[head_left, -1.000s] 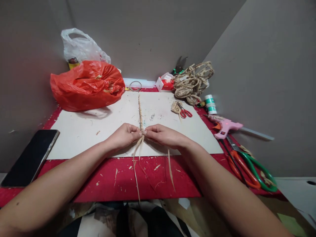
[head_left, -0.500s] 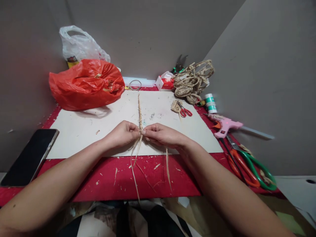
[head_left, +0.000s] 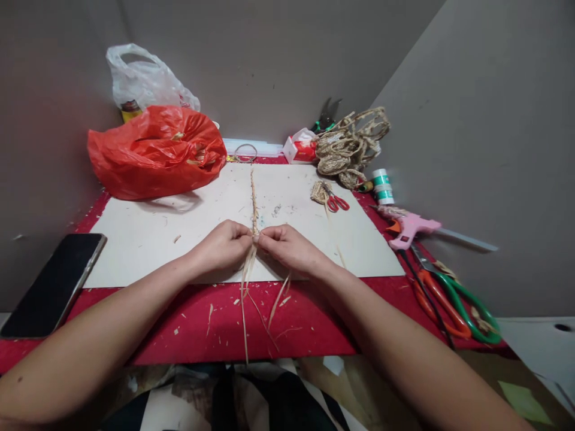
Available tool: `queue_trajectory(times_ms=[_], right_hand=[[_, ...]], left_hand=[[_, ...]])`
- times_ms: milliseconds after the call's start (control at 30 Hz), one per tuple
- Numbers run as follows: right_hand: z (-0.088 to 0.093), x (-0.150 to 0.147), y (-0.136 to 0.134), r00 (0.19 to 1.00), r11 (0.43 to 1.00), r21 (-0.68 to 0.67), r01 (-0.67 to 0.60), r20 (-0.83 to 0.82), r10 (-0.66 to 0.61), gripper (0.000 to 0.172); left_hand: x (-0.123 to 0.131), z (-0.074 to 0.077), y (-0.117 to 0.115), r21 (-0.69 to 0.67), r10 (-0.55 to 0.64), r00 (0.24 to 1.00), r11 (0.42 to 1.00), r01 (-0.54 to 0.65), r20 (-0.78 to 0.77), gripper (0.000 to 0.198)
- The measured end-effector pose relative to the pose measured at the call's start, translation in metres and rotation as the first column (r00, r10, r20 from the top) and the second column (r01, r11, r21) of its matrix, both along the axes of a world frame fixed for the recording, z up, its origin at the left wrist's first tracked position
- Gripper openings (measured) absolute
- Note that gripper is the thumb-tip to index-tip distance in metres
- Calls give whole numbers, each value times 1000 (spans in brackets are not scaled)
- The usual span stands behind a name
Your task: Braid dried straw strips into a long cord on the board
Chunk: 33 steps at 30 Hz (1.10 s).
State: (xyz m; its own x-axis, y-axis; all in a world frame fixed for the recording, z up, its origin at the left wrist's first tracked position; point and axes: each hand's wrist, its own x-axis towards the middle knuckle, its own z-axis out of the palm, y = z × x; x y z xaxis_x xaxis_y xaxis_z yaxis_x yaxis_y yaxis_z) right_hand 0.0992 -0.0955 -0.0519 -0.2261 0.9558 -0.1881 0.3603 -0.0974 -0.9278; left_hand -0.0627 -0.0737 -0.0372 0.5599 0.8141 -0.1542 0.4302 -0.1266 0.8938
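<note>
A thin straw braid (head_left: 254, 200) runs away from me along the middle of a white board (head_left: 206, 197). At its near end my left hand (head_left: 227, 240) pinches it from the left, fingers closed. Facing it, my right hand (head_left: 287, 245) is closed too, thumb and forefinger pinched on the straw at the same spot. Loose straw strands (head_left: 245, 299) hang below the fingers over the red cloth (head_left: 197, 329). One more strand (head_left: 278, 299) trails from under my right hand. My fingers hide the point where the strands cross.
At the back left sits a red plastic bag (head_left: 153, 161). Small red-handled scissors (head_left: 335, 200) lie by a coil of braid, below a braid bundle (head_left: 345, 149). A pink glue gun (head_left: 411, 229) and large shears (head_left: 467, 305) line the right edge; a phone (head_left: 54, 284) lies left.
My right hand has shifted slightly, its fingertips now closer to my left hand's. The strand under it has swung left toward the middle. The braid stays in place.
</note>
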Motion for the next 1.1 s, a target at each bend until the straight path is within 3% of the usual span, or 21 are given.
queue_trajectory(times_ms=[133,267,400,533,667,833,967,1033,1100], right_hand=[[-2,-9,-6,980,993,-76,85,-175,-97,28],[4,-14,-13,922,979,-191,67,-364,-134,27],[6,-15,-16,893,973,-226,45,-427,-141,33],[3,-17,-17,876,976,-211,47,-461,-142,33],[2,-18,-17,852,968,-242,61,-494,-177,29],[7,-14,-16,814,956,-292,13,-552,-179,24],[8,-7,-14,777,940,-331,-87,-613,-144,15],[6,-4,-12,768,935,-336,-117,-628,-130,17],[5,-2,-10,766,932,-335,-140,-633,-113,21]], left_hand=[[1,4,-6,-57,-12,999,998,14,36,23],[4,7,-17,-51,32,999,998,-32,-2,20],[6,6,-24,137,78,995,988,-71,-53,15],[9,0,-29,336,101,986,940,-51,-135,14],[12,-2,-35,385,113,972,923,-26,-204,19],[5,14,-29,295,75,977,956,-14,-198,25],[-3,23,-14,266,261,963,934,-237,-60,30],[-2,19,-9,111,274,957,952,-284,98,31],[2,13,-9,-176,226,946,966,-188,234,26]])
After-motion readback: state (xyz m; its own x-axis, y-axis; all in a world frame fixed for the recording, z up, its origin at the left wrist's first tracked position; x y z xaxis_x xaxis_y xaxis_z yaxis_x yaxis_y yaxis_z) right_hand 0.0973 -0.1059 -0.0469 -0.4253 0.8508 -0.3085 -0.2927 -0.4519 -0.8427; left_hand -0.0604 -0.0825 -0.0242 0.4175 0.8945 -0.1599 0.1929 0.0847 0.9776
